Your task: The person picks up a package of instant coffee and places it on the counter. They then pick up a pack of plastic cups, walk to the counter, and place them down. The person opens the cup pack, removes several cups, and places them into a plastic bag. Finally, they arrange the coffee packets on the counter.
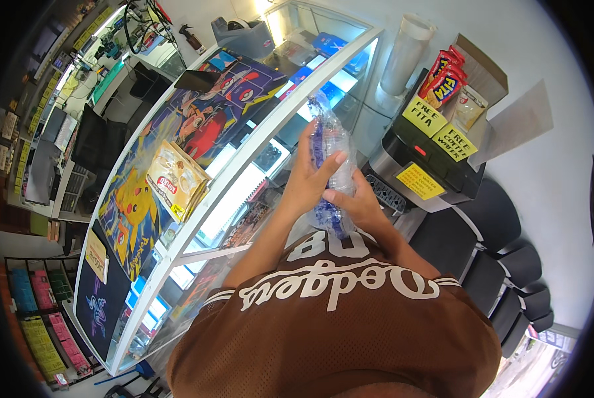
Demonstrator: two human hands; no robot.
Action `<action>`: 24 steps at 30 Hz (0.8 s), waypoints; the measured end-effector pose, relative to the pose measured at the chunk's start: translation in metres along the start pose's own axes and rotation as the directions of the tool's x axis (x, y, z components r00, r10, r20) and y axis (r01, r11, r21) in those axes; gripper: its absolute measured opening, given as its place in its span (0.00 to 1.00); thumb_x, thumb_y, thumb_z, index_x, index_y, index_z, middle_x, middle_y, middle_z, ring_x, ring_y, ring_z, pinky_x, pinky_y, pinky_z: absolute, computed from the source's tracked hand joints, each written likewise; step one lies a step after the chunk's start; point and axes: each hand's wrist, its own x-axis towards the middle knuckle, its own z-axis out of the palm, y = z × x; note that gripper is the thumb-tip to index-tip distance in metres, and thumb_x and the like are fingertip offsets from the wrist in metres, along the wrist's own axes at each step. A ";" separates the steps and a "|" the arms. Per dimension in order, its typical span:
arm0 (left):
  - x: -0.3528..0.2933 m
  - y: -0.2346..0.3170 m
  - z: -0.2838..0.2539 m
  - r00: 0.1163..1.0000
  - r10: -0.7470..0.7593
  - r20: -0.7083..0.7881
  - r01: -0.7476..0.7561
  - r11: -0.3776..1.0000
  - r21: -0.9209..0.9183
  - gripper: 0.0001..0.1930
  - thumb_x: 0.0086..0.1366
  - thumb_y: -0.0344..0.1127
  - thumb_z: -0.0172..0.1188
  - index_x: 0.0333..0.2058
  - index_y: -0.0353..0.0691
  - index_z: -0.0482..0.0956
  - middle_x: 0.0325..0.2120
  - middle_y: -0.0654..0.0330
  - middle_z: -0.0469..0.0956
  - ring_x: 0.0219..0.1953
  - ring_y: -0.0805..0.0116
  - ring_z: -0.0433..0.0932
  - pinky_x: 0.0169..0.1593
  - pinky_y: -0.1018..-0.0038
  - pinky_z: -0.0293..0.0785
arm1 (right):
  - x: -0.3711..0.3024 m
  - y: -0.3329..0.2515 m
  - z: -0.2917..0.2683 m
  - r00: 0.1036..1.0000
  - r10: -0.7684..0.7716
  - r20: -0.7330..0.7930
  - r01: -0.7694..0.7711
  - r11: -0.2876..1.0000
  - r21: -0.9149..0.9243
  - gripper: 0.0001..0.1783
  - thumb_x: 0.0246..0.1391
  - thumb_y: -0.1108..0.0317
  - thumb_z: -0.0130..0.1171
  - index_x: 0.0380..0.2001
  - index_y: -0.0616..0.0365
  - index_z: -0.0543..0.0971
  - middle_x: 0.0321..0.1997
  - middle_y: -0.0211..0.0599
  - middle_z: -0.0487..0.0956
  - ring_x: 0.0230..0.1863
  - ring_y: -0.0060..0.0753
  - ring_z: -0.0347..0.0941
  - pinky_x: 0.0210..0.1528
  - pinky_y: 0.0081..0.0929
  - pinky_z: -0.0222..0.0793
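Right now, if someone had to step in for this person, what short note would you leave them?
Left hand: wrapped around the clear plastic bag of blue pieces, grip closed on its side.
Right hand: holds the same bag lower down, fingers curled on it.
The bag is held upright in the air, in front of the glass display counter.
On the counter lies a yellowish snack packet, untouched.
Whether the bag is open or sealed cannot be told.

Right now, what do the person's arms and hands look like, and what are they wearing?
Both arms are bare, with no long sleeves, gloves, watch or bracelets that I can see. The left hand and the right hand show no rings, with short plain nails. The person wears a brown mesh jersey with big white lettering across the chest and white stripes at the edge of the short sleeve.
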 end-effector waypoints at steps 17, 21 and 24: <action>0.063 0.049 -0.073 0.926 0.371 0.066 -0.363 0.925 -0.112 0.11 0.77 0.41 0.59 0.45 0.39 0.75 0.37 0.59 0.82 0.51 0.67 0.77 0.61 0.65 0.69 | -0.003 -0.042 -0.058 0.999 -0.022 0.037 0.040 0.781 -0.623 0.48 0.48 0.60 0.76 0.71 0.59 0.68 0.59 0.49 0.82 0.58 0.42 0.80 0.63 0.38 0.72; 0.054 0.060 -0.076 0.964 0.193 0.186 -0.162 0.972 -0.172 0.10 0.79 0.40 0.55 0.45 0.39 0.76 0.37 0.58 0.82 0.52 0.68 0.79 0.57 0.70 0.71 | -0.002 -0.048 -0.064 0.998 0.001 0.069 0.043 0.777 -0.628 0.49 0.48 0.57 0.76 0.72 0.59 0.68 0.59 0.47 0.82 0.57 0.40 0.80 0.62 0.38 0.73; 0.046 0.082 -0.079 0.931 0.056 0.361 -0.048 0.998 -0.031 0.12 0.79 0.39 0.53 0.48 0.37 0.79 0.42 0.58 0.83 0.53 0.67 0.80 0.57 0.72 0.72 | -0.003 -0.056 -0.072 0.996 0.023 0.088 0.038 0.777 -0.629 0.50 0.49 0.55 0.76 0.72 0.59 0.68 0.59 0.48 0.82 0.57 0.39 0.80 0.62 0.38 0.73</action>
